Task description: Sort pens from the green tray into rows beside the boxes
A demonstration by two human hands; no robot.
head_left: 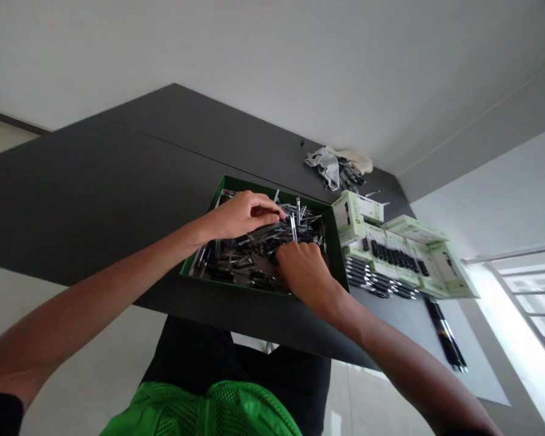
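Couldn't read a single word or number here, tbh. The pale green upright box (349, 217) had small print and a dark pen-shaped picture, and the open box (452, 266) farther right had a similar picture with tiny markings, but all the lettering was way too small and blurry to make out.
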